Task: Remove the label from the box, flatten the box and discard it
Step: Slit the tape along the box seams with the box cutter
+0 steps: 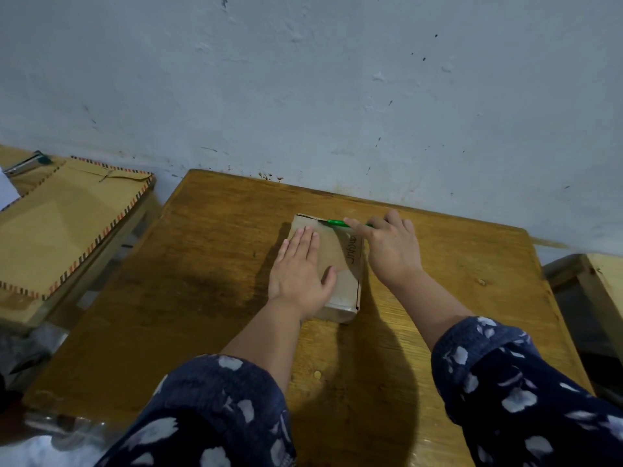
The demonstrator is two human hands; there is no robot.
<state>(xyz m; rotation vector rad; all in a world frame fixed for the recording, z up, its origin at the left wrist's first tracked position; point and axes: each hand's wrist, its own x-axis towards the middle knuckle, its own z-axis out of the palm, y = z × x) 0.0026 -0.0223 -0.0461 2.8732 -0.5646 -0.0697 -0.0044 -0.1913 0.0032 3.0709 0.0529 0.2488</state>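
A small brown cardboard box [344, 264] lies flat on the wooden table [209, 281], with dark handwriting along its right side. My left hand [300, 271] lies palm down on the box's top, fingers spread, pressing on it. My right hand [391, 247] is at the box's far right corner and grips a thin green tool [337, 223], whose tip rests on the box's far edge. Which part of the box's top is a label I cannot tell.
A large brown envelope [67, 224] with a striped border lies on a lower surface to the left. A pale wall stands right behind the table. A wooden piece of furniture [593, 284] sits at the right edge. Clear plastic shows at the bottom left.
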